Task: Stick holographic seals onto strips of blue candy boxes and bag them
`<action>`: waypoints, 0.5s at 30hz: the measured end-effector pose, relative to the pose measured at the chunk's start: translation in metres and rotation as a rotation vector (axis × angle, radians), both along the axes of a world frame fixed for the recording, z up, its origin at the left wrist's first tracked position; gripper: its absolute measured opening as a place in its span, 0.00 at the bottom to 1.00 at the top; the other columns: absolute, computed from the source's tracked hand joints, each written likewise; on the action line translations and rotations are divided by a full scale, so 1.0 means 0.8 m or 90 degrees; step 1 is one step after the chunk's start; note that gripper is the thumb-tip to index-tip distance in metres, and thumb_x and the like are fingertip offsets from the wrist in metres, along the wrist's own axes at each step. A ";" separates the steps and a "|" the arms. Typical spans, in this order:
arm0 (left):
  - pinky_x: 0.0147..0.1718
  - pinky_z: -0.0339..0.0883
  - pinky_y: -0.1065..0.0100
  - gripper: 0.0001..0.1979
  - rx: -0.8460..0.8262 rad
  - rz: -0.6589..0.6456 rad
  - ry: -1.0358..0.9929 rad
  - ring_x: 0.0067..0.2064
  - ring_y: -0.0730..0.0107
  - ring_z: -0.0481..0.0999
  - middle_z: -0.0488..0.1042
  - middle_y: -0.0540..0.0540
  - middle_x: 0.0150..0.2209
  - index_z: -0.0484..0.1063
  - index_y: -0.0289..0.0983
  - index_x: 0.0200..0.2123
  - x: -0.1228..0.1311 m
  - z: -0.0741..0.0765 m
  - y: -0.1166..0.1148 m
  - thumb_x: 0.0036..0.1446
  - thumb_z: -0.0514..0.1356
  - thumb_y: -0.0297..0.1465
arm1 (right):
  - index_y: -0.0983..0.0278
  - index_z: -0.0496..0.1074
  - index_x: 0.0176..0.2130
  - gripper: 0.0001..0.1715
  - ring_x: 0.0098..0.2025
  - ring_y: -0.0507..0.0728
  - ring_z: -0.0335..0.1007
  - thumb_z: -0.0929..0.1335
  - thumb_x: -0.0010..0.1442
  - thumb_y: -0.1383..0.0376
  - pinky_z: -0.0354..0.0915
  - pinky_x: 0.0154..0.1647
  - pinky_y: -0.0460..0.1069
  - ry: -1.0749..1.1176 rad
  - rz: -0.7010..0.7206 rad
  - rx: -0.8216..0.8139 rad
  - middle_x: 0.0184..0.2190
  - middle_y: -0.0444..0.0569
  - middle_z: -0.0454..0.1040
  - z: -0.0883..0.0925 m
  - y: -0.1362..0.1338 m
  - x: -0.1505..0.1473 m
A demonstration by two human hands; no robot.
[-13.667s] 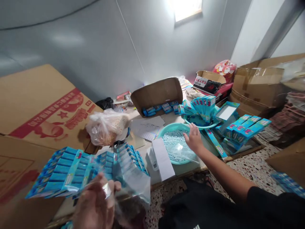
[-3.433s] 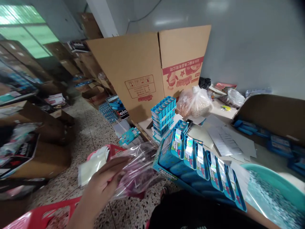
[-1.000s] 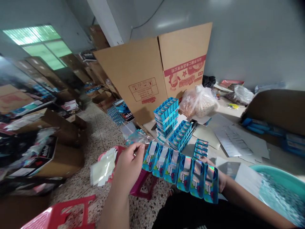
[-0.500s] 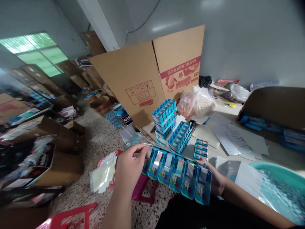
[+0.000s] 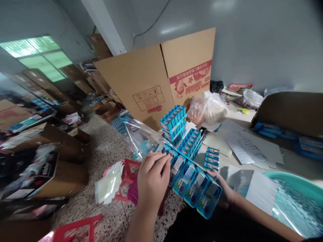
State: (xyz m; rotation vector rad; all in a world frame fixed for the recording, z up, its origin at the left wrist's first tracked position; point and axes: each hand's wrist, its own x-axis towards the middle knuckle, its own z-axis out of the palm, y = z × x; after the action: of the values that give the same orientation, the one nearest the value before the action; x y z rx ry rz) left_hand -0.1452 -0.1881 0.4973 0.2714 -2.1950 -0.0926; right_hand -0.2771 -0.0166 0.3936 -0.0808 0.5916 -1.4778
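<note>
My right hand (image 5: 223, 188) grips the near right end of a blue compartment tray (image 5: 184, 179), which is tilted above my lap. Each compartment shows a shiny strip and printed lettering. Across the tray's left part lies my left hand (image 5: 155, 176), fingers bent and pressed together over the compartments; its thumb is hidden. A clear plastic sleeve (image 5: 141, 136) sticks out beyond the tray's far left end. Behind the tray, a taller stack of similar blue trays (image 5: 173, 122) stands beside a lower stack (image 5: 189, 144). Another blue tray (image 5: 212, 158) lies to their right.
A turquoise basin (image 5: 280, 174) full of small pieces is at the right. An open carton (image 5: 148, 87) stands behind the stacks, with knotted plastic bags (image 5: 208, 107) beside it. Red stools (image 5: 127, 171) and white sheets (image 5: 109, 185) are at the left, above the speckled floor.
My left hand has moved from the tray's left end rightward over its compartments. The clear sleeve now stands out farther at the upper left, and the tray is tilted more steeply.
</note>
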 end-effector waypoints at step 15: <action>0.65 0.59 0.56 0.40 0.673 -0.088 0.165 0.69 0.58 0.55 0.50 0.45 0.71 0.45 0.53 0.69 -0.017 -0.034 0.024 0.58 0.58 0.53 | 0.64 0.76 0.43 0.37 0.50 0.70 0.72 0.70 0.44 0.40 0.66 0.51 0.64 -0.013 -0.028 -0.056 0.42 0.59 0.78 0.005 -0.002 0.003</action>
State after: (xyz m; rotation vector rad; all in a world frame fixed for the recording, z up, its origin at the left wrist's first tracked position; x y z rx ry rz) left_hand -0.1588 -0.1692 0.4702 0.6362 -1.7186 -1.2975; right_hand -0.2750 -0.0181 0.3977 -0.1221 0.5146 -1.5456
